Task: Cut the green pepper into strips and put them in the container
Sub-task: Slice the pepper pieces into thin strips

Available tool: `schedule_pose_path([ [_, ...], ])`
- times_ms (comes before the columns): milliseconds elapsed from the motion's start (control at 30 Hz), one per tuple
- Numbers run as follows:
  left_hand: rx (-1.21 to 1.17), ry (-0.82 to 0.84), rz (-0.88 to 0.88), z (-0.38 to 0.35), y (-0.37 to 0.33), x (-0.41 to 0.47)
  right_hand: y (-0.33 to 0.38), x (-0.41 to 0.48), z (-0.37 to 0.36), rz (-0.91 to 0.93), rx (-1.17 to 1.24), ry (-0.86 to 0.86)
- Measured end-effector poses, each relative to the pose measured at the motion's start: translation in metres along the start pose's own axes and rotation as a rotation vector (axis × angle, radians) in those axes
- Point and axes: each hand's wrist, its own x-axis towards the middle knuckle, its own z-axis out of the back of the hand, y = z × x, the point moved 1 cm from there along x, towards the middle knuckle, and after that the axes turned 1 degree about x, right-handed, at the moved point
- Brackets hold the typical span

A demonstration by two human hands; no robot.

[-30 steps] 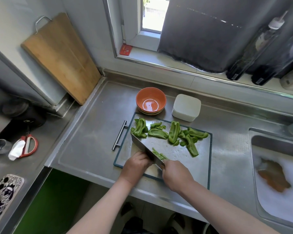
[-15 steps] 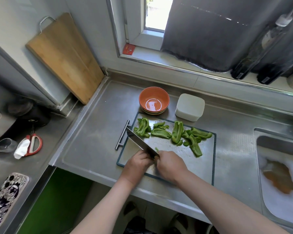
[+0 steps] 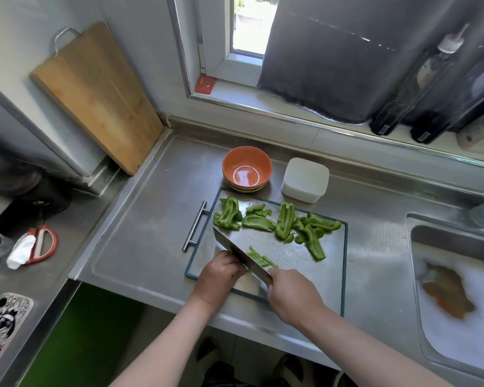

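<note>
Pepper strips (image 3: 259,258) thin, glossy green; right hand (image 3: 292,296) grips cleaver (image 3: 235,252); left hand (image 3: 221,276) curled, hold hidden.

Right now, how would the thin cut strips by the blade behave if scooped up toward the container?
The cut strips look thin and narrow, so probably light and slightly bendy. They lie loose on the wet-looking cutting board, so they may slide or scatter when pushed. Flat-sided, they seem unlikely to roll.

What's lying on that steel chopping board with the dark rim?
Large green pepper pieces along the far side of the steel chopping board, thin cut strips beside the steel cleaver. Whatever lies under the left hand is covered.
</note>
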Motion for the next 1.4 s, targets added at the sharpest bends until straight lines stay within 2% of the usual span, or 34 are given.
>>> schedule_pose_path([
  [267,-0.033,-0.034,-0.020,0.001,-0.003,-0.003,0.008,0.023,-0.009,-0.043,0.079,0.046],
  [433,-0.010,0.009,-0.031,0.001,-0.002,-0.006,0.024,0.038,-0.011,-0.027,0.076,-0.003],
  [667,0.005,0.029,-0.022,0.003,-0.002,-0.004,0.026,0.038,-0.004,-0.019,0.108,0.011],
  [1100,-0.055,0.024,0.149,0.006,0.009,-0.006,0.014,-0.004,0.002,0.002,0.080,-0.014],
  [1400,-0.047,0.037,0.134,0.004,0.008,-0.005,0.011,-0.003,-0.010,-0.027,0.031,-0.001],
])
